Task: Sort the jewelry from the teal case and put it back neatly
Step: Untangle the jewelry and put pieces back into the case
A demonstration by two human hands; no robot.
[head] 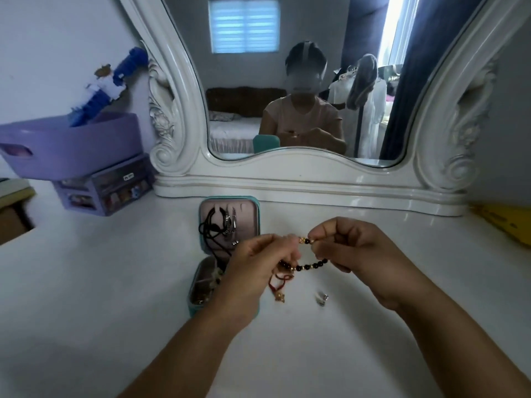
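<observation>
The teal case (256,209) lies open on the white vanity top, its pink lid holding black cords (211,228) and silver chains (231,224). Its lower tray (201,285) holds more jewelry, partly hidden by my left hand. Both hands hold a bracelet of dark and gold beads (311,265) stretched between them above the table. My left hand (258,259) pinches one side, with a red cord and gold charm (278,295) dangling below it. My right hand (353,245) pinches the other end near a gold bead. A small silver piece (322,298) lies on the table beneath.
A white ornate mirror (287,179) stands behind the case. A purple tub (71,145) sits on a small purple drawer unit (106,191) at the left. A yellow object (505,222) lies at the right edge. The table edge drops off at the far left.
</observation>
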